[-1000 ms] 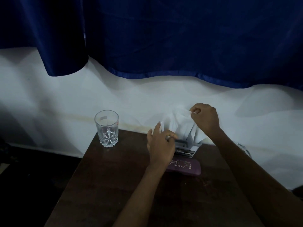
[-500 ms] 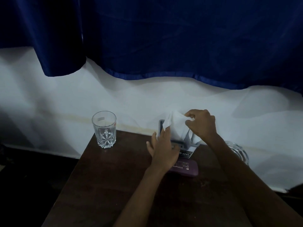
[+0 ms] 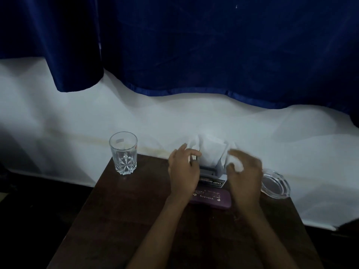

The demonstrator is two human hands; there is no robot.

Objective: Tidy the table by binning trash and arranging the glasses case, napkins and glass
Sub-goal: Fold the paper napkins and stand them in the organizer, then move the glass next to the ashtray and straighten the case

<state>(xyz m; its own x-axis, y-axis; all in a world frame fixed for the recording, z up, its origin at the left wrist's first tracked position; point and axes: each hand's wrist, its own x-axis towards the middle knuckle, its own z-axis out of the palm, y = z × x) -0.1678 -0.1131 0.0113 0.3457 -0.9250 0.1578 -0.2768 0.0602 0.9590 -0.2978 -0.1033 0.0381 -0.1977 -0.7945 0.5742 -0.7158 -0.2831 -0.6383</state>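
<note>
Napkins point(image 3: 210, 150) stood upright in a grey holder point(image 3: 209, 170) at the far edge of the dark wooden table point(image 3: 120, 214), fanned out white against the pale wall point(image 3: 77, 117). Both hands flanked the holder. The left hand point(image 3: 183, 171) sat at the holder's left end, fingers curled with thumb and forefinger close together at its corner; whether they pinched the holder or merely touched it could not be told. The right hand point(image 3: 243, 175) was smeared by motion on the holder's right side, fingers bent and spread loosely near the outer napkins, and its grip could not be made out either. Just nearer than the holder lay a purple glasses case point(image 3: 211, 199), flat and closed, with pale lettering on its lid, partly covered by both wrists. A small dark card point(image 3: 215, 182) with white print lay between case and holder. The glass point(image 3: 123, 153) stood upright at the far left corner, well apart from the hands. A clear ashtray point(image 3: 275, 184) rested at the far right edge, just beside the right hand. Blue curtain point(image 3: 194, 45) hung above.
</note>
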